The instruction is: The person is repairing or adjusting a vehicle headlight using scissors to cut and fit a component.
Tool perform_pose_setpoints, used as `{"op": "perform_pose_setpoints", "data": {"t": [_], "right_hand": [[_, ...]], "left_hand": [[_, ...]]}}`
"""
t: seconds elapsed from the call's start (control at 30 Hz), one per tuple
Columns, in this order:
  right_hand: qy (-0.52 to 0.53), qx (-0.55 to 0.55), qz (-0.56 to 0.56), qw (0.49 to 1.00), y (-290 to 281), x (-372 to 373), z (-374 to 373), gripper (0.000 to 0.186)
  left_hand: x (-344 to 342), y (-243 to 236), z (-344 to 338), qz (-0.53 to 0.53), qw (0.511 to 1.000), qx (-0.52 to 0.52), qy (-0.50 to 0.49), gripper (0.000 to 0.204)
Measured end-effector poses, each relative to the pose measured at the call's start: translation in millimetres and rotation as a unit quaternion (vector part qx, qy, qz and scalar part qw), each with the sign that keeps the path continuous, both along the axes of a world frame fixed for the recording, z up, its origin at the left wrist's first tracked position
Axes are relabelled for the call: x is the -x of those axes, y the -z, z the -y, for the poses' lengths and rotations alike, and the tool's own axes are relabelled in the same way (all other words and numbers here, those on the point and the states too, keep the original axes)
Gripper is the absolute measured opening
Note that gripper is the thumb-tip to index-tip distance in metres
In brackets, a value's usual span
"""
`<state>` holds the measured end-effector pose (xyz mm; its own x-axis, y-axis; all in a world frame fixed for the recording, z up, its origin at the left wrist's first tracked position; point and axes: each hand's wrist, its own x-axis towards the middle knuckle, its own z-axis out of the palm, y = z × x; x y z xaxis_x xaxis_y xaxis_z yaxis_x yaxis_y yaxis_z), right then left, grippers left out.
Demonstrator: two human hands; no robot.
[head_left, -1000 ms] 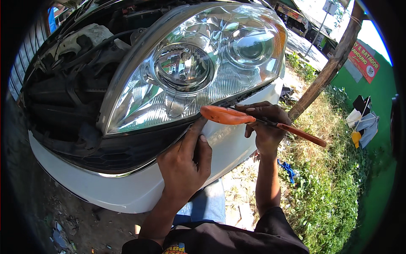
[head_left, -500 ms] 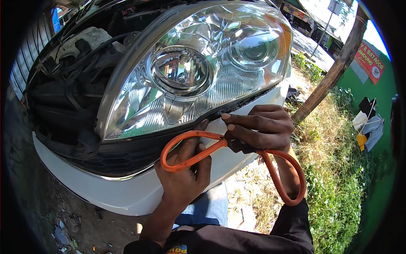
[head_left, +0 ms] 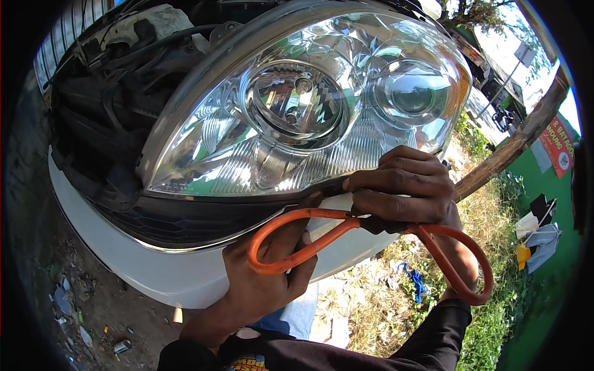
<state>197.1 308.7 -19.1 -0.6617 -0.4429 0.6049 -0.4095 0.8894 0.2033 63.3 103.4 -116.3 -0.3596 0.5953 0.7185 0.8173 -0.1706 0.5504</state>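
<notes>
A large clear headlight (head_left: 297,161) sits above a dark trim strip (head_left: 167,216) and white bumper (head_left: 148,272). My right hand (head_left: 402,188) is closed around the dark middle of orange-handled scissors (head_left: 470,260), its fingertips against the seam below the headlight. My left hand (head_left: 260,278) is to its left, index finger stretched up to the seam and thumb apart. One orange loop lies in front of its fingers and partly hides them. The scissor blades are hidden.
An exposed engine bay (head_left: 99,111) fills the upper left. At right stand a leaning wooden pole (head_left: 513,154) and a green wall (head_left: 532,309) with a sign and hanging cloths. Dry grass, a blue rag (head_left: 414,284) and scattered litter lie on the ground.
The orange handles, bunched together earlier, have spread into two loops and dropped lower. My right hand's fingers have moved onto the seam. The view has shifted slightly.
</notes>
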Motion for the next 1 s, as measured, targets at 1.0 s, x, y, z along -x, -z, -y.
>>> {"op": "perform_pose_setpoints", "data": {"t": [1.0], "right_hand": [[-0.062, 0.055, 0.000, 0.997, 4.3, -4.5, -14.6, 0.021]], "left_hand": [[10.4, -6.3, 5.0, -0.049, 0.992, 0.087, 0.075, 0.061]]}}
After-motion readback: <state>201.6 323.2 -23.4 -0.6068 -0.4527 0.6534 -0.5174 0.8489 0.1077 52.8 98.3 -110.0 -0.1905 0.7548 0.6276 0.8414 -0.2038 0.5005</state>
